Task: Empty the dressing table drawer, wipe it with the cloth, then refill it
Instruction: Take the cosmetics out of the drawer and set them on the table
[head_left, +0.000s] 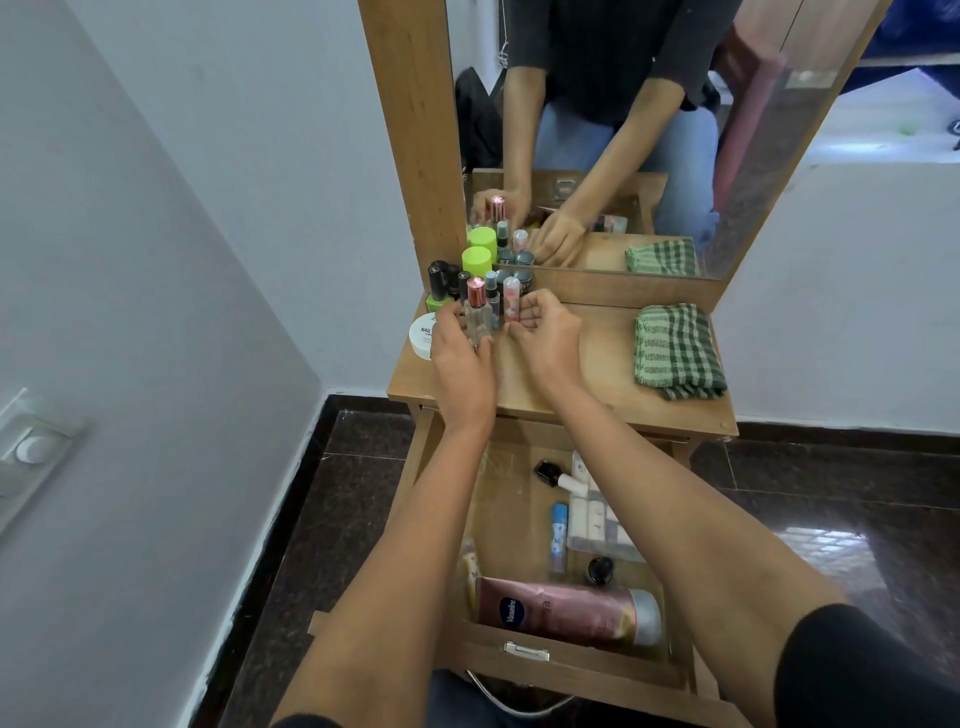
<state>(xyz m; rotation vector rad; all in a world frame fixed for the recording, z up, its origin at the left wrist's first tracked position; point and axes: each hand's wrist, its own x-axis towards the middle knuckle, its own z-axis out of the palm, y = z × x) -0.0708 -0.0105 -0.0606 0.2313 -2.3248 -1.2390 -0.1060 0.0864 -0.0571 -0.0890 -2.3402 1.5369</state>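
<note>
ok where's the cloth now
In the head view the green checked cloth lies folded on the right of the table top, below the mirror, right of the right hand.

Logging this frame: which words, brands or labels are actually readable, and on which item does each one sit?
"Vaseline": blue oval logo on the pink tube lying in the drawer.
"NAIL": lid of the white tub on the tabletop; the smaller lines beneath are blurred.
Print on the nail polish bottles, white sachets and blue stick: too small to read.
</note>
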